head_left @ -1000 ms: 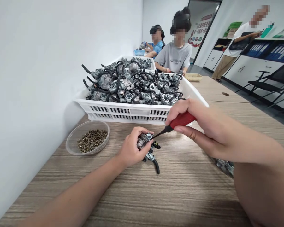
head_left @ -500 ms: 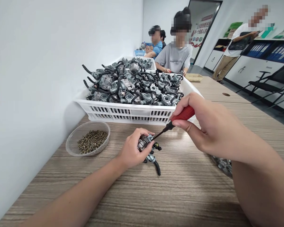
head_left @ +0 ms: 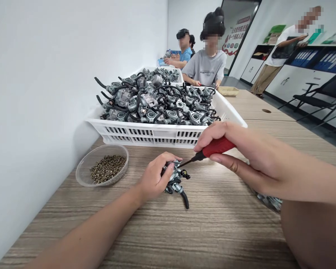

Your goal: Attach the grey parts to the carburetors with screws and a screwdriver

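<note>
My left hand (head_left: 154,175) is closed around a metal carburetor (head_left: 177,180) with a short black hose, low over the wooden table in the middle of the view. In my right hand (head_left: 249,158) is a red-handled screwdriver (head_left: 217,147), gripped between thumb and fingers. The screwdriver slants down to the left, and its dark shaft reaches the top of the carburetor beside my left fingertips. Whether the tip sits in a screw is too small to tell. Left of my left hand stands a clear round bowl (head_left: 80,170) of small brass-coloured screws (head_left: 109,169).
A white plastic basket (head_left: 165,132) heaped with carburetors (head_left: 149,101) spans the table behind my hands. Another white basket stands beyond it. More metal parts (head_left: 268,200) lie partly hidden under my right forearm. A wall borders the left; a co-worker (head_left: 207,67) sits across.
The screwdriver handle has dropped lower, so its shaft lies flatter. My left fingers have shifted on the carburetor, and more of its body shows.
</note>
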`<state>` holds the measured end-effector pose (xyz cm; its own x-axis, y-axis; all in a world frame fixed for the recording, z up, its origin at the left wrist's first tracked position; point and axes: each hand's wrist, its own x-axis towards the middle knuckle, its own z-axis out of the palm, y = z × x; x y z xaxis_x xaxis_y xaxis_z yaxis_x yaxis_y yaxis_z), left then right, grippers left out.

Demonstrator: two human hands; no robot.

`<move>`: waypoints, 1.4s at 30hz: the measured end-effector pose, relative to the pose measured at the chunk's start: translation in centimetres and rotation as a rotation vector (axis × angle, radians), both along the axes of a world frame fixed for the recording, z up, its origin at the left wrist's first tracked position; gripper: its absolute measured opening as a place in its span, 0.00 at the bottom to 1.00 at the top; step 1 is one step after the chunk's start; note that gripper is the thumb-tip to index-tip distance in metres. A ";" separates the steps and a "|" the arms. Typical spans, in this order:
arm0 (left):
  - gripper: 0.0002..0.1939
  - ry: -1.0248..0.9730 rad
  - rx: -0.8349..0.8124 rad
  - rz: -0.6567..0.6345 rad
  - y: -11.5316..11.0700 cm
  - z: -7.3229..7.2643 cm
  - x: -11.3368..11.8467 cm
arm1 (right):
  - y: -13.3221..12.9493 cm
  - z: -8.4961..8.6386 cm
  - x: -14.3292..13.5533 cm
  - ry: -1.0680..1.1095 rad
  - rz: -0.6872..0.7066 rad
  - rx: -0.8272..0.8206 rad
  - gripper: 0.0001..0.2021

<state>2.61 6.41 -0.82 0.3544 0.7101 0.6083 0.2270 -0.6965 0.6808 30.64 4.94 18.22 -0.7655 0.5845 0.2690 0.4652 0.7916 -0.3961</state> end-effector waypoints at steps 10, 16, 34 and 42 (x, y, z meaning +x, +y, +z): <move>0.11 0.019 -0.028 0.130 -0.3 0.3 0.5 | 0.5 -0.6 -1.2 0.058 -0.041 0.166 0.04; 0.11 0.044 0.029 0.126 -0.4 0.3 0.6 | 0.8 -0.7 -1.6 0.048 -0.118 0.285 0.08; 0.10 -0.014 0.001 0.082 -0.5 0.0 0.6 | 0.4 -2.0 -2.8 0.092 -0.317 0.278 0.14; 0.15 -0.044 0.069 0.001 -0.2 0.0 0.5 | 0.6 -1.1 -1.3 0.192 -0.294 0.405 0.12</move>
